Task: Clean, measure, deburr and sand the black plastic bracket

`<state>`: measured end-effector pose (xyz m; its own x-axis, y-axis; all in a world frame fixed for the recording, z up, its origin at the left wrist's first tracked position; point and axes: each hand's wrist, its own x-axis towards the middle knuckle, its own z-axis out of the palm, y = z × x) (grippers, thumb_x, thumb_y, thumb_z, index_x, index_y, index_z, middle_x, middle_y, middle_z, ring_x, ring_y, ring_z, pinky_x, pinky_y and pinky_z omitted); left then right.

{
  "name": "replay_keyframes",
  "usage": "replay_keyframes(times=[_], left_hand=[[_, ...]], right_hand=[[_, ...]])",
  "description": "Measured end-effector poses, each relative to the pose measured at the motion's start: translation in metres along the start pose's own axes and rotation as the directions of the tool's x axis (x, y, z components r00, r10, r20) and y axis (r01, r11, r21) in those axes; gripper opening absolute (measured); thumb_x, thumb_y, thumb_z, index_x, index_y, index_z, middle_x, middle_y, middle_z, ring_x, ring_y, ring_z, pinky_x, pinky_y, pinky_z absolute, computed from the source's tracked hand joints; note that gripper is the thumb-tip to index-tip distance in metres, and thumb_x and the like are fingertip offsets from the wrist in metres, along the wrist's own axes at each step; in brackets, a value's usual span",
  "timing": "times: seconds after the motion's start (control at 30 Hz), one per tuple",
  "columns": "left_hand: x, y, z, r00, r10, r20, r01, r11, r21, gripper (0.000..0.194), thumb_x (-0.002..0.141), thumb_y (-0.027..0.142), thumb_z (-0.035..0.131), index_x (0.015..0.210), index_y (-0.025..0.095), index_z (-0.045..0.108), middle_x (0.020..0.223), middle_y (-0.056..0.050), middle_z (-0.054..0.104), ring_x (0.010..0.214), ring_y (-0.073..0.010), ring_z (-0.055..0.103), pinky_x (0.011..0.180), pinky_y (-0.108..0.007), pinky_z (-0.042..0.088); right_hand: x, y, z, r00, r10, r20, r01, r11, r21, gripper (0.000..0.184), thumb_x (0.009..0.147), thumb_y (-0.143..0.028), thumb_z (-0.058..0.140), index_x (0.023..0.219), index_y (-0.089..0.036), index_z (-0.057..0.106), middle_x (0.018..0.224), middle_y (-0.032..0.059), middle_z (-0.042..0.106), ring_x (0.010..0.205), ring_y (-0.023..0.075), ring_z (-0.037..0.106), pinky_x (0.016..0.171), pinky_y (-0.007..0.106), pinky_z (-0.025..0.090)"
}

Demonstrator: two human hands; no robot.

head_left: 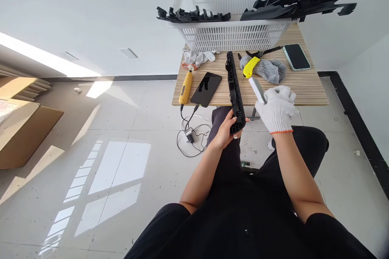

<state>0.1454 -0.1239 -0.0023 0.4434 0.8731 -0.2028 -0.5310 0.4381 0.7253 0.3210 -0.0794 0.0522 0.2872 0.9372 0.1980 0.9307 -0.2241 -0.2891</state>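
My bare left hand (226,130) is wrapped round the lower end of a long, narrow black plastic part (235,93), whose ribbed side faces up. The part's far end reaches over the table. On my right hand (277,107) is a white knit glove with an orange cuff. Its fingers are closed on a flat, pale grey bar-shaped thing (257,90) that points toward the far left; its exact kind does not show. Just beyond the bar lies a yellow-handled tool (251,67), partly over a grey knit glove (273,71).
A white basket (234,34) at the table's back bears several black plastic parts (298,3). A yellow corded rotary tool (185,88), a black phone (206,89), a white glove (199,56) and another phone (296,57) lie around. Cables (194,141) trail on the floor; a cardboard box (30,133) stands left.
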Motion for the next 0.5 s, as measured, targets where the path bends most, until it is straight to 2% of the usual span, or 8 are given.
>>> replay_keyframes(times=[0.1,0.17,0.23,0.3,0.4,0.5], left_hand=[[0.0,-0.001,-0.001,1.0,0.002,0.008,-0.002,1.0,0.0,0.053,0.093,0.039,0.066,0.142,0.022,0.053,0.11,-0.008,0.077,0.043,-0.003,0.04,0.048,-0.024,0.032],[0.0,-0.001,-0.003,1.0,-0.003,0.011,0.003,1.0,-0.005,0.055,0.094,0.038,0.065,0.144,0.023,0.051,0.109,-0.008,0.077,0.043,-0.0033,0.04,0.048,-0.024,0.032],[0.0,-0.002,-0.004,1.0,-0.003,0.021,0.003,1.0,-0.012,0.055,0.095,0.039,0.065,0.146,0.024,0.05,0.105,-0.007,0.078,0.043,-0.0037,0.041,0.048,-0.024,0.032],[0.0,-0.003,-0.005,1.0,0.001,0.029,-0.001,1.0,-0.012,0.055,0.096,0.039,0.064,0.147,0.025,0.05,0.103,-0.007,0.078,0.043,-0.0039,0.04,0.049,-0.024,0.032],[0.001,-0.004,-0.005,1.0,0.006,0.03,-0.006,1.0,-0.003,0.053,0.097,0.038,0.062,0.147,0.024,0.049,0.105,-0.008,0.078,0.043,-0.0039,0.04,0.048,-0.024,0.032],[0.0,-0.003,-0.004,1.0,0.006,0.03,-0.006,1.0,0.002,0.053,0.097,0.037,0.061,0.146,0.024,0.049,0.105,-0.008,0.078,0.043,-0.0039,0.04,0.049,-0.024,0.032]], right_hand=[[0.001,-0.001,0.007,0.976,-0.1,0.194,0.123,0.986,-0.11,0.033,0.082,-0.031,0.069,0.112,-0.018,0.068,0.13,0.0181,0.059,0.12,0.0365,0.051,0.087,0.047,0.048],[0.002,-0.001,0.008,0.954,-0.133,0.267,0.17,0.978,-0.121,0.043,0.082,-0.033,0.072,0.121,-0.017,0.064,0.136,0.0176,0.057,0.122,0.036,0.051,0.093,0.049,0.048],[0.003,0.0,0.004,0.941,-0.145,0.305,0.182,0.978,-0.098,0.038,0.083,-0.04,0.071,0.114,-0.018,0.064,0.134,0.016,0.058,0.121,0.0364,0.053,0.093,0.049,0.048],[0.006,-0.001,-0.003,0.928,-0.15,0.341,0.177,0.983,-0.051,0.03,0.086,-0.048,0.068,0.098,-0.021,0.062,0.125,0.0136,0.061,0.115,0.0353,0.057,0.089,0.048,0.049],[0.01,-0.003,-0.01,0.923,-0.088,0.374,0.085,0.996,0.025,0.037,0.083,-0.057,0.068,0.087,-0.022,0.056,0.113,0.0117,0.06,0.101,0.031,0.062,0.084,0.046,0.05],[0.015,-0.005,-0.007,0.932,0.042,0.36,-0.08,0.993,0.091,0.053,0.07,-0.06,0.078,0.098,-0.023,0.051,0.113,0.0114,0.059,0.099,0.0309,0.062,0.083,0.046,0.051]])
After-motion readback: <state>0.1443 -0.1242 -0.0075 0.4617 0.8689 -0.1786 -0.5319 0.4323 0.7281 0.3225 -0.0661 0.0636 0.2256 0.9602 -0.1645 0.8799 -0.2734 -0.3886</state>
